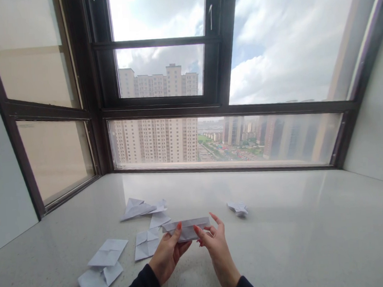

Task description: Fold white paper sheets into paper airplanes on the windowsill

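Observation:
A folded strip of white paper point(188, 230) is held just above the pale sill, between both hands. My left hand point(168, 254) grips its left part, thumb on top and fingers underneath. My right hand point(217, 246) pinches the right part with the thumb on the near face, while the index finger sticks out past the right end. Just left of my left hand lies a folded paper square point(146, 244), and behind it is a small folded piece point(159, 219).
Two folded papers point(108, 252) point(99, 283) overlap at the lower left. A pointed folded paper point(137, 208) lies farther back. Right of the hands sits a small crumpled-looking folded piece point(238, 209). Dark window frames point(227, 170) border the speckled sill point(300, 227).

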A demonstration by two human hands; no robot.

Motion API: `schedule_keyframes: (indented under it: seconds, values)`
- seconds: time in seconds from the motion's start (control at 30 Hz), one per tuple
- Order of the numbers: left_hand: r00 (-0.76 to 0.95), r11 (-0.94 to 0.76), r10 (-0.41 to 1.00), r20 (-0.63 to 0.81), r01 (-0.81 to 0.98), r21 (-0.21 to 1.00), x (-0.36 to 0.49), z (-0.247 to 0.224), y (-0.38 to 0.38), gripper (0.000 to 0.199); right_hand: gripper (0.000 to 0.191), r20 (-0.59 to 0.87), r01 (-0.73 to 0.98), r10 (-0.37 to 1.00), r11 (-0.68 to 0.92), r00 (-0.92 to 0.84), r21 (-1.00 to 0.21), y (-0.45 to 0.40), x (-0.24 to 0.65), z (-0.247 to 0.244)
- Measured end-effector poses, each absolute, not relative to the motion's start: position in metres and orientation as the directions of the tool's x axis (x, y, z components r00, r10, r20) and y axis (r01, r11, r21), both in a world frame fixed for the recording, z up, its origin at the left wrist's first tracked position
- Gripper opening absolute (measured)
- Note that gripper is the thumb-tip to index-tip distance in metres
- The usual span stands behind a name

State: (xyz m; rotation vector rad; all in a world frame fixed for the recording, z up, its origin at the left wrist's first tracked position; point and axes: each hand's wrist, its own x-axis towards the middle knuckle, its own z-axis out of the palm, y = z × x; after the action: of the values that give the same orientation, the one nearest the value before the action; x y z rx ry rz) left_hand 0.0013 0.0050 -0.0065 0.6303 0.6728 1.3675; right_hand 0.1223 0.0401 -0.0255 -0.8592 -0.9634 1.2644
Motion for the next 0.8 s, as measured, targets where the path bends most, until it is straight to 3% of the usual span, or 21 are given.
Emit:
schedule_keyframes:
  seconds: [0.07,0.17,0.37,0.53,0.67,0.73,0.8]
  values:
    - [0.058,0.075,0.997,-0.050,-0.623,0.779,0.001,-0.007,0.005,0.028,0.058,0.032,-0.418,0.999,0.022,-0.017,-0.908,0.039,0.121,-0.026]
    - [0.040,0.029,0.999,-0.008,-0.538,0.843,0.000,-0.007,0.006,0.032,0.037,-0.019,-0.429,0.987,-0.086,-0.157,-0.899,0.037,0.120,-0.025]
    - [-0.047,-0.158,0.987,0.151,-0.239,0.958,0.000,-0.011,0.011,0.036,0.034,-0.024,-0.362,0.990,-0.074,-0.141,-0.929,0.034,0.121,-0.023]
    - [-0.063,-0.310,0.948,0.313,0.057,0.949,-0.004,-0.014,0.015,0.030,0.032,-0.008,-0.406,0.988,-0.071,-0.156,-0.911,0.035,0.123,-0.021]
    - [-0.087,-0.304,0.928,0.363,0.387,0.870,-0.029,0.002,0.025,0.038,0.031,-0.029,-0.425,0.995,-0.067,-0.096,-0.902,0.038,0.127,-0.021]
    - [-0.149,-0.122,0.925,0.350,0.756,0.643,-0.053,0.014,0.035,0.042,0.031,-0.051,-0.418,0.996,-0.074,-0.067,-0.905,0.040,0.129,-0.021]
    - [-0.181,-0.030,0.924,0.337,0.844,0.536,-0.081,0.022,0.044,0.039,0.032,-0.058,-0.409,0.997,-0.078,-0.060,-0.909,0.042,0.130,-0.022]
